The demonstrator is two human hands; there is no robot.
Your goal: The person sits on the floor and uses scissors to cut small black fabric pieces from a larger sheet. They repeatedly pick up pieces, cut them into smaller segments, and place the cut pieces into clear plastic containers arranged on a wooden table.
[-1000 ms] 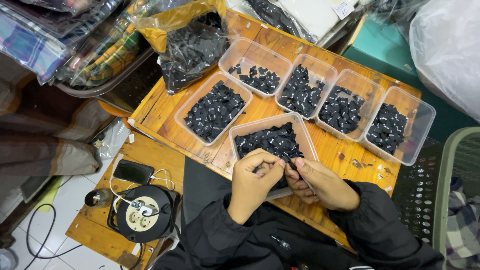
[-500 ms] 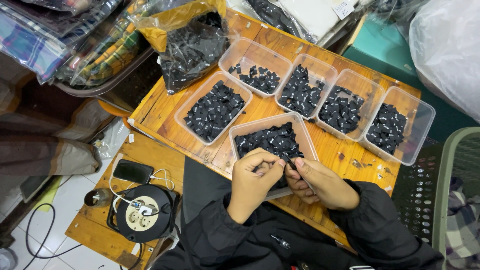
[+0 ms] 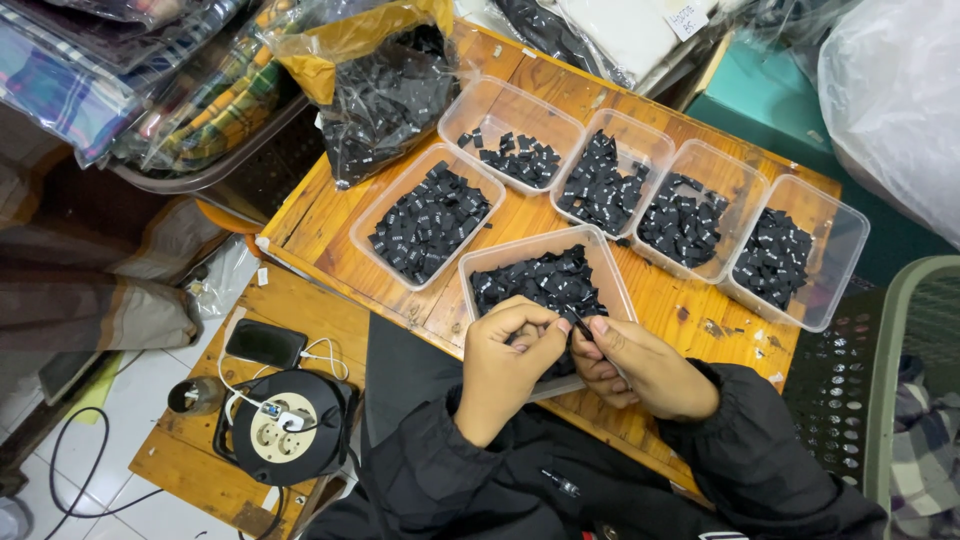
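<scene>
Wooden worktop (image 3: 330,215), slatted and orange-brown, carrying six clear plastic tubs of small black tags. Nearest tub (image 3: 615,290) straight in front of the sleeves, heaped with the same black pieces; five more tubs ranged behind it, a clear bag of black tags (image 3: 385,95) at the far corner. Lower down on a side board, a round cable reel (image 3: 285,428) and a dark phone (image 3: 265,343).

Left hand (image 3: 505,365) and right hand (image 3: 645,368) meeting over the near rim of that tub, fingers of both pinched narrow on one black tag (image 3: 577,322), held between thumb tips just above the heap.

Tag: tiny, flat, black, with pale marks too small to make out. Probably woven cloth: nearly weightless, limp, not fragile, easily dropped. Best taken by the edges with fingertips, one at a time.
</scene>
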